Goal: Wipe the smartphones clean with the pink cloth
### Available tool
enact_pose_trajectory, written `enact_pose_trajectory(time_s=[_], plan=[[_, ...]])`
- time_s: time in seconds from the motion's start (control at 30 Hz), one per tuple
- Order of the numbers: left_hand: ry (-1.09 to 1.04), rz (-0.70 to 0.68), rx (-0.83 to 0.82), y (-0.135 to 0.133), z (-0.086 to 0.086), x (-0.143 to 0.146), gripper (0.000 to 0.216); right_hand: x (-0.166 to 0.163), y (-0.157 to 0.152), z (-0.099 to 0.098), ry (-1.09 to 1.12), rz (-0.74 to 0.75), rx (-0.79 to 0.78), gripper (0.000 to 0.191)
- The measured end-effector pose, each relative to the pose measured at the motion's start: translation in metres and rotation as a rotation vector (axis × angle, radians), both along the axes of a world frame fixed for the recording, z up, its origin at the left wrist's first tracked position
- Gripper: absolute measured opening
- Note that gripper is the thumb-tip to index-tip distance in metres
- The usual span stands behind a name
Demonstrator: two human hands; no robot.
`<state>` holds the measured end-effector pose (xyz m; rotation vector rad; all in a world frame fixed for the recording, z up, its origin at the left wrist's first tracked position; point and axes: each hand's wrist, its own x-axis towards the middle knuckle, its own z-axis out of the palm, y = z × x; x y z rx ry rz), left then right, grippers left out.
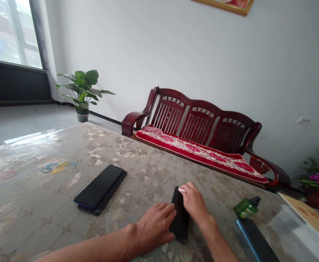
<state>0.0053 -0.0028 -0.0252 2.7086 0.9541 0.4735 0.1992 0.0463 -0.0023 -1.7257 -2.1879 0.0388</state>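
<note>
Left hand [155, 227], fingers flat on dark phone [180, 222]; right hand [193, 202], fingers pinching pink pad [181, 190] at its far end. Patterned surface [137, 160]: stacked phones [99, 189] left of fingers, green bottle [246, 206] right, red bench [197, 134] beyond.

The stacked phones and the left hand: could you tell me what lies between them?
Nothing: the head view shows only bare patterned tabletop between stacked phones and left hand.
</note>
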Motion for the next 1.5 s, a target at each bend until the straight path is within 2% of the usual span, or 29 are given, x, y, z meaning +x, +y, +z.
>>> enact_pose_trajectory(time_s=[0.1,0.33,0.6,0.9,1.17,1.5], plan=[[-0.001,-0.002,-0.002,0.001,0.0,0.0,0.047,0.0,-0.003,0.001,0.011,0.005,-0.001,0.028],[-0.009,0.009,-0.011,0.0,-0.001,0.003,0.044,0.005,-0.037,0.002,0.087,0.137,-0.057,0.026],[-0.001,0.007,0.002,0.001,-0.003,0.002,0.046,0.017,-0.007,-0.005,0.077,0.001,0.059,0.028],[0.011,0.011,0.004,-0.001,-0.001,0.002,0.048,0.02,-0.036,-0.005,0.071,0.075,-0.035,0.026],[0.017,-0.001,0.003,0.001,-0.002,0.002,0.049,0.023,-0.007,-0.009,0.071,-0.011,0.053,0.028],[0.013,0.01,0.0,0.001,-0.004,0.003,0.048,0.029,-0.042,-0.009,0.125,0.083,-0.027,0.025]])
